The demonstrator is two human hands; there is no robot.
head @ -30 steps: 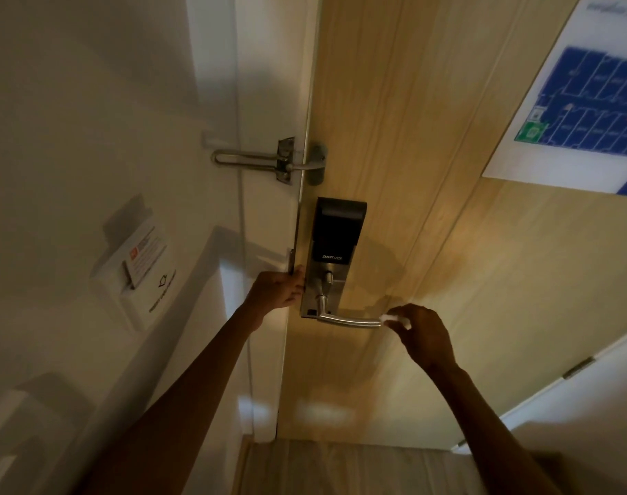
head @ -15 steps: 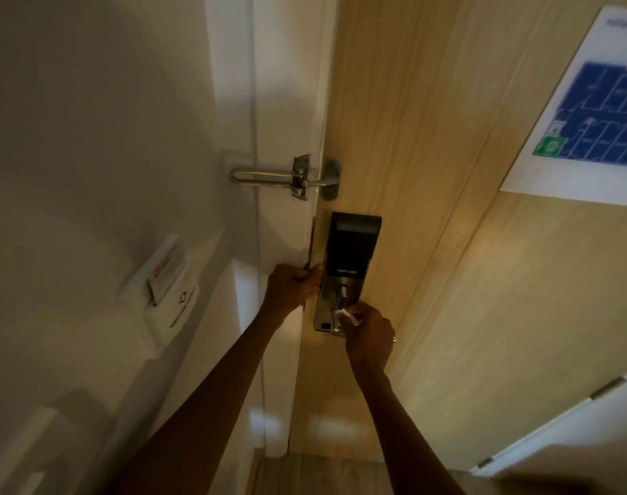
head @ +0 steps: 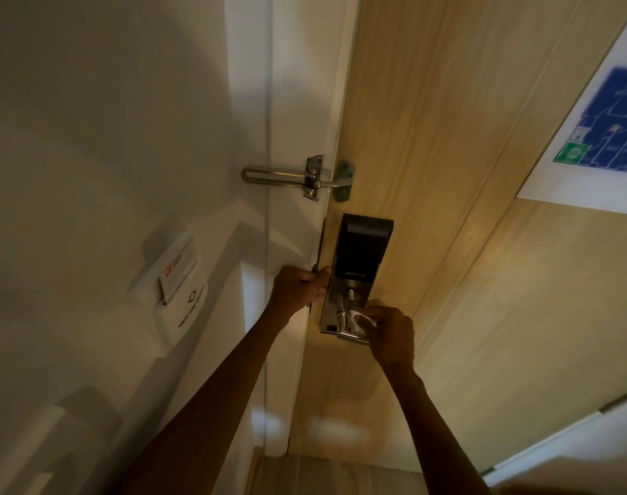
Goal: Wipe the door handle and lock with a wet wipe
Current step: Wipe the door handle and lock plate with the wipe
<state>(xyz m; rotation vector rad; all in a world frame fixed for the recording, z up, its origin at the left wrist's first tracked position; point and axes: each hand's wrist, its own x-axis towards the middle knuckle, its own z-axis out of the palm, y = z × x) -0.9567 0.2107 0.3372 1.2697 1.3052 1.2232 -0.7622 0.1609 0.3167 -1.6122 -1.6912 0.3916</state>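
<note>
Right hand closed on white wipe, pressed to lever handle at bottom of lock. Left hand curled round door edge, just left of lock. Swing-bar latch above lock. Card holder on left wall. Blue floor plan upper right on door.

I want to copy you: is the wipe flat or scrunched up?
Scrunched up: the wet wipe is bunched in the right hand against the door handle.
</note>
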